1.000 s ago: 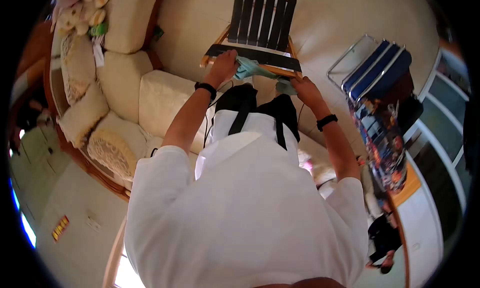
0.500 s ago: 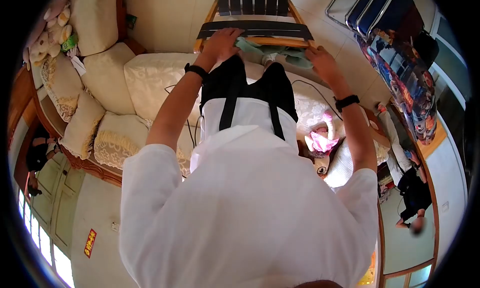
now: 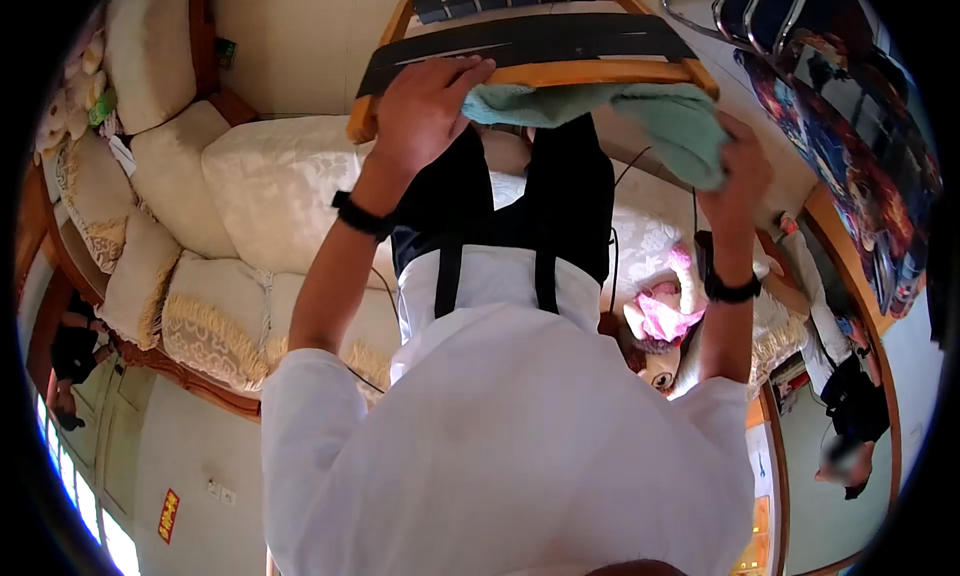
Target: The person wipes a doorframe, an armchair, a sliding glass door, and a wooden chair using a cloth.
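A chair [image 3: 540,42] with dark slats and a light wooden frame is at the top of the head view, its near edge across my lap. My left hand [image 3: 425,111] is closed on the left part of that edge, over the end slat and beside the cloth. A pale green cloth [image 3: 670,126] hangs along the wooden rail. My right hand [image 3: 738,166] pinches the cloth's right end beside the chair's right corner; its fingertips are partly hidden and blurred.
Behind my legs is a cream sofa [image 3: 280,171] with fringed cushions [image 3: 215,311]. A doll in pink [image 3: 665,314] lies on it at right. Metal-framed seating [image 3: 750,11] and a patterned cloth [image 3: 840,126] are at upper right. A person in black [image 3: 855,396] appears at far right.
The chair's near edge has come up closer to me. My right hand has moved from its right corner outward and now pulls out the green cloth's end. My left hand stays at the edge.
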A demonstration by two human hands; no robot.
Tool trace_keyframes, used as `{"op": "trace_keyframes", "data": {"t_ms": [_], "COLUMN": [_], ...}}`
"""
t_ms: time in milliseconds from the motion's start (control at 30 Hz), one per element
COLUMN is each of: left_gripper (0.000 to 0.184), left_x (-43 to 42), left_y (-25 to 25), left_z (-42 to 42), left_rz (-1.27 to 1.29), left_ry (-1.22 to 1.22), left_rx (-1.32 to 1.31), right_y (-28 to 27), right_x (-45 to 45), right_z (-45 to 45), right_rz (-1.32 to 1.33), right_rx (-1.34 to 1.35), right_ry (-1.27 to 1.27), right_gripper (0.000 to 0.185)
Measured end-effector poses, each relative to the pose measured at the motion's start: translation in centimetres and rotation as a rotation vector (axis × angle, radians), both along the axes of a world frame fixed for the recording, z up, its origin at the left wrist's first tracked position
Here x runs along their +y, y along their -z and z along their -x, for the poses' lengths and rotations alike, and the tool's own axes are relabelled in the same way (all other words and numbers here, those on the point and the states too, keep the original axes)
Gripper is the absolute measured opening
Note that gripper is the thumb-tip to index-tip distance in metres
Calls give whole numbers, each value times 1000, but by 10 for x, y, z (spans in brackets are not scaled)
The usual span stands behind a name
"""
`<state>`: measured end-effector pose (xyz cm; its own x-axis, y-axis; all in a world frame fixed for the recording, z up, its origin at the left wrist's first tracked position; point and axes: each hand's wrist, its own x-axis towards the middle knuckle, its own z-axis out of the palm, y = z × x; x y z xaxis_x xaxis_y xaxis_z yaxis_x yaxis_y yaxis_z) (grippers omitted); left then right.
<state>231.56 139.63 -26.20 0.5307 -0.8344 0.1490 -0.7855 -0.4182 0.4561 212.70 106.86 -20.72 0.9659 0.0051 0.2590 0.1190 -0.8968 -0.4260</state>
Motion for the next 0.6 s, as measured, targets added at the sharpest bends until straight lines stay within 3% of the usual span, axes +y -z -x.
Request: {"op": "trace_keyframes", "data": {"t_ms": [33,67,133,167,233,300,400,500,600], "left_gripper": [38,40,37,35,35,35,36,36,36], "left_x": [4,6,9,11,14,19,35,44,53], "left_y": [5,8,6,5,9,16,29,33,43], "left_z": [2,3,5,7,16,22,36,58,79], "left_rz": [22,44,77,111,149,198,213,213,257], "left_ry": [-32,-62,-114,-168,-146,-124,-65,-16,-11], "left_rx": [68,132,236,343,220,96,-205,-252,-291], "right_y": [2,0,2,6,29,49,68,80,78], "right_x": [11,30,63,76,113,157,180,171,161], "right_z": [-1,-10,-31,-43,-76,-87,-75,-54,-20], "right_rz": [5,-247,-350,-197,-182,-170,-97,-7,203], "right_rx": [-8,-150,-268,-253,-263,-181,-205,-308,-216], "right_ry": [-4,122,285,319,81,-70,-98,-216,-200], "right_gripper": [42,44,51,58,62,53,51,51,52]}}
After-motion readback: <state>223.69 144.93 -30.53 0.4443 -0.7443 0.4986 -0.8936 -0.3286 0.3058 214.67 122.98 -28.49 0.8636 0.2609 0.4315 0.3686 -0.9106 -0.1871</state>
